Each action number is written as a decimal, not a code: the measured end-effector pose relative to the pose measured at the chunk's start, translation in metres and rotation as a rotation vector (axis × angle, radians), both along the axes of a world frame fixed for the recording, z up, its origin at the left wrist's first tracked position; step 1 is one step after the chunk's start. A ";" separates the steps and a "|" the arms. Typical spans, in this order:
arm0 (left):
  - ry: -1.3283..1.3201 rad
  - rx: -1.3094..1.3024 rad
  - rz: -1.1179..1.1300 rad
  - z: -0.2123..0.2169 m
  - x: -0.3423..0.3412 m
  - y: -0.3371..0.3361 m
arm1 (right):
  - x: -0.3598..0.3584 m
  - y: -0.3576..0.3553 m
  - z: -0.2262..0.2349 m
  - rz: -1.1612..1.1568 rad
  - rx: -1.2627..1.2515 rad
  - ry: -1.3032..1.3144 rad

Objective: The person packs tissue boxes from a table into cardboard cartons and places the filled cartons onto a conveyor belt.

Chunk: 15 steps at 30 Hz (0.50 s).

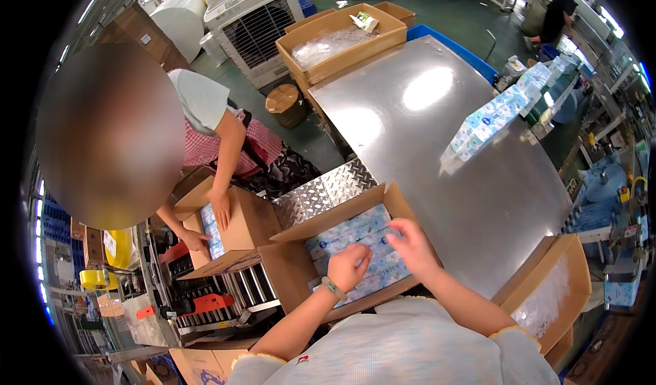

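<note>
An open cardboard box (287, 270) stands in front of me, filled with blue-and-white printed packs (348, 229) lying side by side. My left hand (348, 269) is above the packs with its fingers curled in; whether anything is inside them is hidden. Over the box's right part, my right hand (413, 249) has its fingers apart and holds nothing. I cannot tell whether either hand touches the packs. On the metal table (410, 159) to the right, a row of similar packs (495, 115) stretches toward the far right.
At left, a co-worker's hands (208, 224) are at another cardboard box (249, 221) with similar packs, beside a roller conveyor (249, 282). Boxes of clear plastic stand at the table's far end (328, 46) and near right (547, 299). A diamond-patterned metal plate (328, 192) lies beyond my box.
</note>
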<state>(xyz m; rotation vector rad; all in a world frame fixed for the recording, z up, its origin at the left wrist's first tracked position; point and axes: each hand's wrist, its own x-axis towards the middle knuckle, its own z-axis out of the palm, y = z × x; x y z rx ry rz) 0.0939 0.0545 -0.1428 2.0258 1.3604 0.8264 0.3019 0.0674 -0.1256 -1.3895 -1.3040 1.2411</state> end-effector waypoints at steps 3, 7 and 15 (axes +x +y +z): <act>-0.313 -0.437 0.371 -0.120 -0.033 0.000 | 0.038 0.012 0.028 -0.183 -0.155 0.259; -0.516 -1.130 0.948 -0.148 -0.052 0.030 | 0.106 0.009 0.035 -0.389 -0.186 0.201; -1.404 -0.974 1.488 -0.249 -0.014 0.085 | 0.171 -0.035 0.001 -0.426 -0.409 0.093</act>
